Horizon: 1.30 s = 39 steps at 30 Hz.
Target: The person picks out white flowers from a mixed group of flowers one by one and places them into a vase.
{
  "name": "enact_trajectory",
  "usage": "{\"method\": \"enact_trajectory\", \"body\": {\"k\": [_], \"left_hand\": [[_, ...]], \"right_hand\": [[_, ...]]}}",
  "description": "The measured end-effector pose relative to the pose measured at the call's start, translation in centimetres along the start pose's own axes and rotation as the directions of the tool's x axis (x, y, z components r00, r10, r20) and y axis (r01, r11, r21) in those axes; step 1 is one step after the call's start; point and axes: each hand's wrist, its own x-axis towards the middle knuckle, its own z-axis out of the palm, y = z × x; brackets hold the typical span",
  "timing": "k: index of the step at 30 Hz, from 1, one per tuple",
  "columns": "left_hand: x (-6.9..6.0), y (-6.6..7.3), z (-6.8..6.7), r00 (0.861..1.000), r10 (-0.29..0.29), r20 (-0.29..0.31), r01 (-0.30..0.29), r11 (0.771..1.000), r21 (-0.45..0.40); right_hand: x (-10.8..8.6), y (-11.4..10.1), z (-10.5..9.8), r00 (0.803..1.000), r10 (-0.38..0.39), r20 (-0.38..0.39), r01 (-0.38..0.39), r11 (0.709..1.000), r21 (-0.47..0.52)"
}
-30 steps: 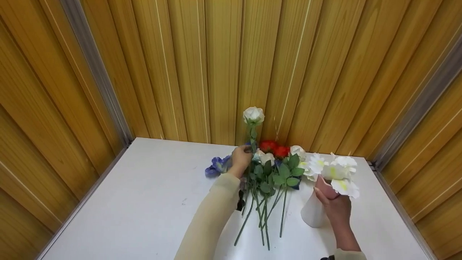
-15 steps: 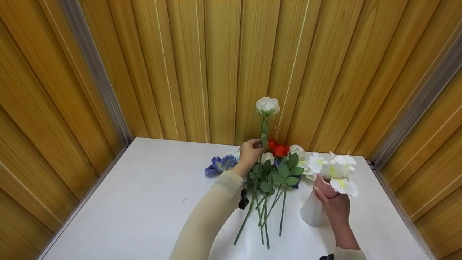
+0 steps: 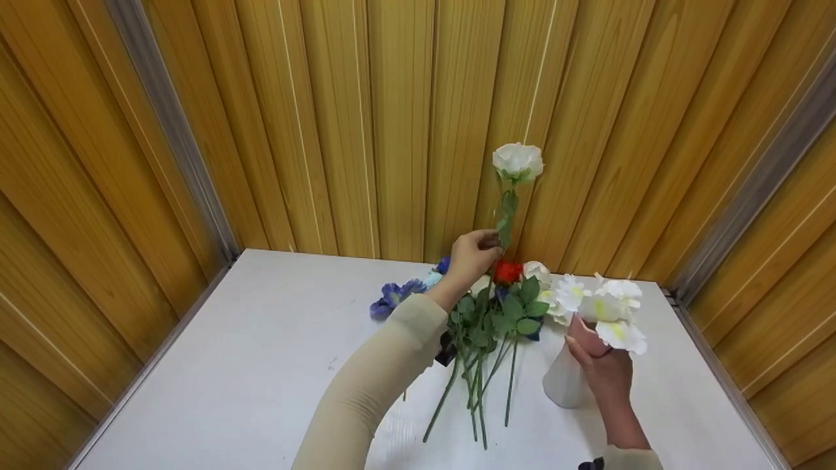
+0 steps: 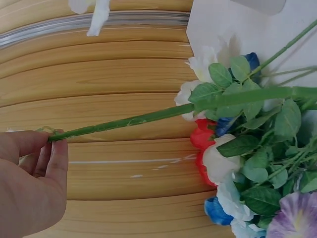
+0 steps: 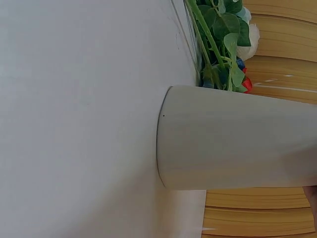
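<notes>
My left hand (image 3: pixel 473 260) pinches the green stem (image 4: pixel 148 117) of a white rose (image 3: pixel 518 162), raised upright above the heap of flowers. In the left wrist view the bloom lies out of sight and the bare stem runs off to the right. My right hand (image 3: pixel 606 378) grips the upper part of a vase (image 3: pixel 565 384), pinkish at its mouth and white below. White flowers with yellow centres (image 3: pixel 610 310) lean out over its rim. The right wrist view shows the vase's lower body (image 5: pixel 233 139) standing on the table; that hand is almost wholly cut off there.
Under and beside the left arm lie several loose flowers: a red bloom (image 3: pixel 507 273), a white rose (image 3: pixel 537 273), blue-violet petals (image 3: pixel 395 299) and green leaves (image 3: pixel 522 313). Their stems (image 3: pixel 480 408) point towards me. Wood-patterned walls (image 3: pixel 398 130) enclose the white table (image 3: pixel 281 365).
The left hand has moved right and upward, lifting the white rose higher above the heap. Holding the vase, the right hand stays nearly still.
</notes>
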Motion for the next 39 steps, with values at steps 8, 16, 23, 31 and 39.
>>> {"method": "enact_trajectory", "body": {"k": [8, 16, 23, 31, 39], "left_hand": [[-0.6, 2.4, 0.6, 0.999, 0.036, 0.026, -0.035, 0.998, -0.054], [-1.3, 4.6, 1.4, 0.988, 0.143, 0.052, -0.136, 0.985, -0.106], [-2.4, 6.6, 2.7, 0.967, 0.244, 0.075, -0.236, 0.966, -0.101], [-3.2, 8.8, 3.7, 0.925, 0.371, 0.087, -0.367, 0.929, -0.057], [-3.9, 11.1, 4.4, 0.904, 0.421, 0.073, -0.412, 0.904, -0.113]], "right_hand": [[0.2, 0.3, 0.7, 0.998, -0.052, -0.022, 0.052, 0.998, 0.026], [0.2, 0.3, 0.4, 0.998, -0.064, -0.002, 0.064, 0.998, 0.02], [0.5, 0.2, 0.2, 0.999, -0.036, 0.024, 0.036, 0.999, -0.008], [0.6, 0.3, 0.2, 0.999, -0.042, 0.006, 0.042, 0.999, 0.013], [0.2, 0.4, 0.3, 0.994, -0.085, -0.063, 0.086, 0.996, 0.011]]}}
